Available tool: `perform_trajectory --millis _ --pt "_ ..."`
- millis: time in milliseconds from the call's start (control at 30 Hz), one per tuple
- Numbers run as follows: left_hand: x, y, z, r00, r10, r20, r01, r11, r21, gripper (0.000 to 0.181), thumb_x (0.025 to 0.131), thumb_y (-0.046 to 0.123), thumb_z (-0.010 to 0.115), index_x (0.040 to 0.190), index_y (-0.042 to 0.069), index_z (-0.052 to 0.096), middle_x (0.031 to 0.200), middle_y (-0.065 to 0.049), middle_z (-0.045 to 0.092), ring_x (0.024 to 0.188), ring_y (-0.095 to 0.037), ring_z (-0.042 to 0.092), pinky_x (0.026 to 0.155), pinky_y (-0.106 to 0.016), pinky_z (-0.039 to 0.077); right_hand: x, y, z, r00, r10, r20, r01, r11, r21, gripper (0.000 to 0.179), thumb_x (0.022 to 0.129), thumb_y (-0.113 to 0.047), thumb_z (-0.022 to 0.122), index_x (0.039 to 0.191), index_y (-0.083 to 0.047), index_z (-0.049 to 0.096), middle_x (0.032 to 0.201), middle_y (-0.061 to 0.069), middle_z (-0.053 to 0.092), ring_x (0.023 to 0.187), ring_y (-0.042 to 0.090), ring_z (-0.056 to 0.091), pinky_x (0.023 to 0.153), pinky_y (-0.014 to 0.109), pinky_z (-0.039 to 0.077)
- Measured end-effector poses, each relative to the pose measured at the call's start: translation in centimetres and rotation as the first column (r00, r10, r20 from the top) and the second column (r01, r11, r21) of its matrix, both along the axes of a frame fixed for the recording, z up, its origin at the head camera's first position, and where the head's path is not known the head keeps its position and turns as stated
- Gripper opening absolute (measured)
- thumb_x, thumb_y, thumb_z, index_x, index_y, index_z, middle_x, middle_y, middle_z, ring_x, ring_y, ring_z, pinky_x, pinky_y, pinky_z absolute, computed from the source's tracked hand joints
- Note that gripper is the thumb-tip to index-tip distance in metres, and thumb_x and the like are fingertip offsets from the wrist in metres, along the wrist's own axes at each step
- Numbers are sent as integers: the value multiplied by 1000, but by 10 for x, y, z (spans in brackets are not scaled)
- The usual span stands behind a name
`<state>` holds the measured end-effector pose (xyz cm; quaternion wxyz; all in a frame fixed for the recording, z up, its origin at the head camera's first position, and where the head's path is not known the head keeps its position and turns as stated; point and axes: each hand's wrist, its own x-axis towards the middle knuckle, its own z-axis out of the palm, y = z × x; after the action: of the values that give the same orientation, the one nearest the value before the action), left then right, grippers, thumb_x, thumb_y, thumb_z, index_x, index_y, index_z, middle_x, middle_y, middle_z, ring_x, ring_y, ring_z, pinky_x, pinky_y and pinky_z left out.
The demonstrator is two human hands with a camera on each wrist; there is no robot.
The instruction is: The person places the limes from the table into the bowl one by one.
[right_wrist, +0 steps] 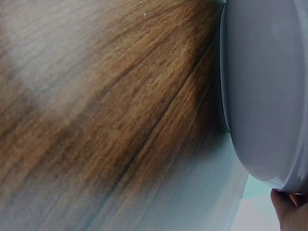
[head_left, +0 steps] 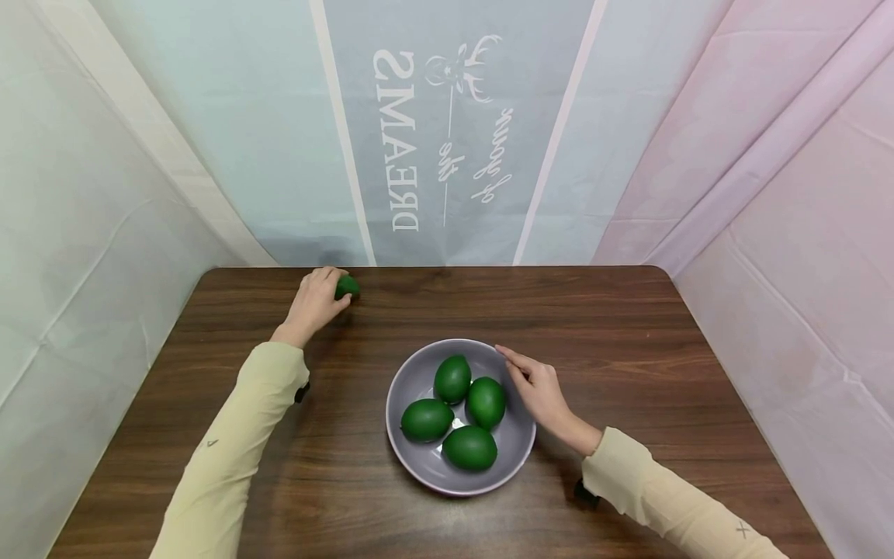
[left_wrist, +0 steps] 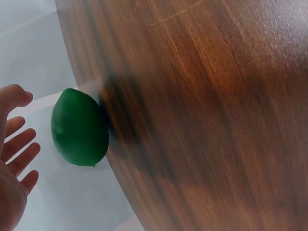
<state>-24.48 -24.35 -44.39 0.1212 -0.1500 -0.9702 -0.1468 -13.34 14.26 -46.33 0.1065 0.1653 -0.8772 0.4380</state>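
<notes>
A green lime (left_wrist: 79,127) lies at the table's far left edge. My left hand (head_left: 316,301) is beside it, fingers loosely bent; the left wrist view shows a gap between those fingers (left_wrist: 19,144) and the fruit. A round grey-purple bowl (head_left: 513,454) stands near the table's middle and holds several more green limes (head_left: 470,448). On the bowl's right, my right hand (head_left: 541,392) touches the rim with its fingers fairly straight. The right wrist view has only the fingertips (right_wrist: 284,207) at the bowl's rim, the rest being cut off.
The brown wood-grain table (head_left: 608,349) carries the bowl and the lone lime. Behind its far edge hangs a blue-grey cloth (head_left: 454,241) with mirrored lettering. Pale cloth walls (head_left: 789,310) close in both sides.
</notes>
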Motion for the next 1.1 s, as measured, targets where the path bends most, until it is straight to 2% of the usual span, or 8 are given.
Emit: perform_trajectory --millis 400,700,1100 --pt "-5 -4 -5 997 25 78 -26 1000 8 50 83 16 66 125 -3 47 124 -24 46 118 -40 37 100 -55 29 0 -1 0 1000 -2 -9 2 1000 5 28 89 -5 55 114 -9 65 94 5 67 45 1 32 44 20 34" --pt "-10 -2 -9 996 31 82 -32 999 12 55 83 23 66 127 -3 45 126 -25 44 120 -42 36 100 -56 28 0 0 -1 1000 -8 -8 8 1000 11 28 89 -5 55 114 -11 65 99 6 67 45 2 32 44 20 35" --pt "-15 -3 -16 994 50 102 -47 998 -28 59 83 22 66 131 -2 41 132 -23 40 123 -41 32 102 -55 26 2 1 -1 1000 1 5 -1 1000 0 28 90 -6 54 115 -11 65 100 7 67 43 1 31 43 21 34"
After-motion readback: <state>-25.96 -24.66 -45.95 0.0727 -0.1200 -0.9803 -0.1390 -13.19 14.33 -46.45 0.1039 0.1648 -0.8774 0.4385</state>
